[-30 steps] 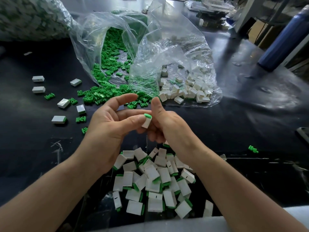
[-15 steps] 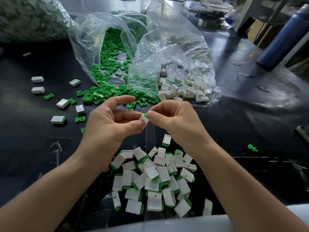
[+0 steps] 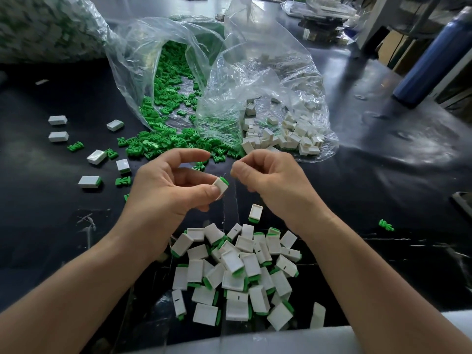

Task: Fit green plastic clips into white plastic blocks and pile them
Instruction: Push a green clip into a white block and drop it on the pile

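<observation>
My left hand [image 3: 166,190] pinches a small white block [image 3: 220,187] with a green clip showing at its top end, thumb against its near face. My right hand [image 3: 270,180] hovers just right of it with fingers curled, a little apart from the block; nothing shows in its grasp. Below both hands lies a pile of fitted white blocks [image 3: 237,272] with green ends. Loose green clips [image 3: 163,144] spill from a clear bag [image 3: 143,62]. Empty white blocks [image 3: 281,139] lie in a second clear bag [image 3: 268,80].
A few stray white blocks [image 3: 58,120] and green clips [image 3: 75,146] dot the black table [image 3: 383,190] at left. One green clip [image 3: 386,225] lies at right. A blue bottle [image 3: 431,62] stands far right. A large filled bag [image 3: 43,24] sits back left.
My right hand has let go of the block and drawn slightly up and to the right. My left hand keeps the block, now tilted with its green end up.
</observation>
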A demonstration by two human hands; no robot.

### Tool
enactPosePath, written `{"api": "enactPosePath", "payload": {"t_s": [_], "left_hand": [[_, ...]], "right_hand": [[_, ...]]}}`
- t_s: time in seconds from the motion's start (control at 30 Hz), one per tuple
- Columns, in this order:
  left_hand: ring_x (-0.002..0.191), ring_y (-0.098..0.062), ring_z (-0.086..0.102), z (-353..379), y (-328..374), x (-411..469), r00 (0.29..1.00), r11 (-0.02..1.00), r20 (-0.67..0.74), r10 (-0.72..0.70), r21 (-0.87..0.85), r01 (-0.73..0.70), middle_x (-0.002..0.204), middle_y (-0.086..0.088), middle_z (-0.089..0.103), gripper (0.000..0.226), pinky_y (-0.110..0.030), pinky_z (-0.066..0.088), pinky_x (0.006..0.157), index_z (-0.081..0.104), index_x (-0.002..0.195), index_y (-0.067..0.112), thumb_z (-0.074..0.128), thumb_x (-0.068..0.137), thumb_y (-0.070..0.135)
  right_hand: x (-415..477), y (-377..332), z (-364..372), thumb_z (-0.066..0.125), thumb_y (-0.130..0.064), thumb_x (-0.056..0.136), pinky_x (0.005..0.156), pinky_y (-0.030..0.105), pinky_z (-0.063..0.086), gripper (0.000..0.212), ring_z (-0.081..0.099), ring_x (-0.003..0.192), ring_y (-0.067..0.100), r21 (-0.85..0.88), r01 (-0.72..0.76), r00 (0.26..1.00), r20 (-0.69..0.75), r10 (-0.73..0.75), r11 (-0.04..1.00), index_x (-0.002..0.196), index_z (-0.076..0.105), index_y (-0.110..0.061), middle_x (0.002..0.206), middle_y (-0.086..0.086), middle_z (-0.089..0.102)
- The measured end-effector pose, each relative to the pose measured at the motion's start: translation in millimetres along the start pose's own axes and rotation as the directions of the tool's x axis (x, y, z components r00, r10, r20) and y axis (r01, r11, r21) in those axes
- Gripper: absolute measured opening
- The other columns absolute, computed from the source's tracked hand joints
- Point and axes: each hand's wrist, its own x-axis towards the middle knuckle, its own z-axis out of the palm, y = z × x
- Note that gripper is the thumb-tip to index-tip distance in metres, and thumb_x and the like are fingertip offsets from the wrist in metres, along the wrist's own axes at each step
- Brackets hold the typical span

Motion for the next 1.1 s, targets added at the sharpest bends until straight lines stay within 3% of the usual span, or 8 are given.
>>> {"api": "enactPosePath", "payload": {"t_s": [0.07,0.17,0.3,0.4,0.57,0.77,0.9,1.1], "left_hand": [[0.061,-0.013,0.068,1.4,2.9,-4.2,0.992,1.000,0.124,0.006,-0.013,-0.004,0.070,-0.004,0.072,0.049,-0.017,0.050,0.049,0.066,0.093,0.020,0.077,0.045,0.016],[0.064,-0.015,0.069,5.7,4.5,-10.8,0.948,0.999,0.317,0.028,0.016,-0.035,0.079,-0.006,0.074,0.049,-0.018,0.051,0.053,0.071,0.095,0.019,0.085,0.047,0.021],[0.063,-0.016,0.069,2.9,1.4,-4.6,0.986,1.000,0.165,0.004,0.008,-0.005,0.077,-0.006,0.073,0.038,-0.019,0.050,0.048,0.067,0.088,0.016,0.072,0.052,0.029],[0.058,-0.014,0.067,-0.3,-0.7,0.5,0.997,1.000,0.065,-0.029,-0.009,0.029,0.071,-0.005,0.073,0.027,-0.018,0.048,0.044,0.066,0.083,0.016,0.068,0.056,0.023],[0.055,-0.012,0.066,0.5,-3.6,1.1,0.998,0.999,0.053,-0.044,-0.003,0.044,0.068,-0.006,0.072,0.019,-0.017,0.046,0.042,0.066,0.080,0.014,0.065,0.062,0.018],[0.053,-0.010,0.065,0.6,-5.1,2.3,0.998,0.999,0.043,-0.047,0.017,0.046,0.065,-0.004,0.071,0.014,-0.016,0.045,0.042,0.065,0.081,0.012,0.061,0.080,-0.001],[0.054,-0.009,0.065,0.2,-7.0,3.8,0.997,0.997,0.024,-0.072,0.035,0.071,0.066,-0.004,0.072,0.015,-0.016,0.046,0.043,0.065,0.082,0.012,0.061,0.081,-0.002],[0.064,-0.009,0.067,-0.7,-12.3,8.7,0.990,0.992,-0.057,-0.126,0.000,0.127,0.082,-0.005,0.070,0.018,-0.017,0.052,0.051,0.063,0.089,0.018,0.064,0.080,0.002]], "right_hand": [[5.8,6.4,-5.3,0.058,-0.030,0.089,0.068,0.036,0.047,0.023,0.048,0.063,0.008,-0.061,-0.037,0.998,-0.060,0.033,0.997,0.075,0.064,-0.013,0.066,-0.001,0.056],[16.4,20.4,-13.7,0.058,-0.030,0.089,0.065,0.024,0.037,0.016,0.052,0.073,0.011,-0.335,-0.062,0.983,-0.185,-0.001,0.940,0.080,0.064,-0.019,0.073,-0.008,0.058],[30.4,37.7,-23.5,0.056,-0.026,0.090,0.092,0.028,0.036,0.028,0.050,0.111,0.022,-0.534,-0.151,0.960,-0.281,-0.006,0.832,0.116,0.062,-0.017,0.117,0.005,0.057],[36.5,45.0,-25.2,0.055,-0.024,0.091,0.098,0.035,0.033,0.039,0.041,0.121,0.026,-0.604,-0.183,0.955,-0.296,-0.006,0.776,0.128,0.053,-0.015,0.129,0.008,0.051],[38.5,49.5,-22.1,0.055,-0.020,0.090,0.102,0.036,0.030,0.047,0.036,0.127,0.027,-0.618,-0.142,0.968,-0.250,-0.023,0.773,0.136,0.045,-0.018,0.136,0.005,0.049],[38.2,46.7,-21.0,0.060,-0.016,0.087,0.095,0.039,0.040,0.021,0.054,0.106,0.027,-0.625,-0.080,0.962,-0.253,-0.105,0.776,0.107,0.067,-0.015,0.111,0.007,0.064],[37.5,44.8,-18.1,0.060,-0.016,0.087,0.093,0.037,0.041,0.011,0.058,0.097,0.024,-0.600,-0.073,0.961,-0.257,-0.106,0.797,0.095,0.066,-0.014,0.101,0.005,0.066],[25.3,23.7,0.8,0.068,-0.016,0.083,0.067,0.010,0.044,0.007,0.055,0.071,0.003,-0.224,0.126,0.971,-0.171,-0.166,0.966,0.084,0.062,-0.016,0.076,-0.010,0.059]]}}
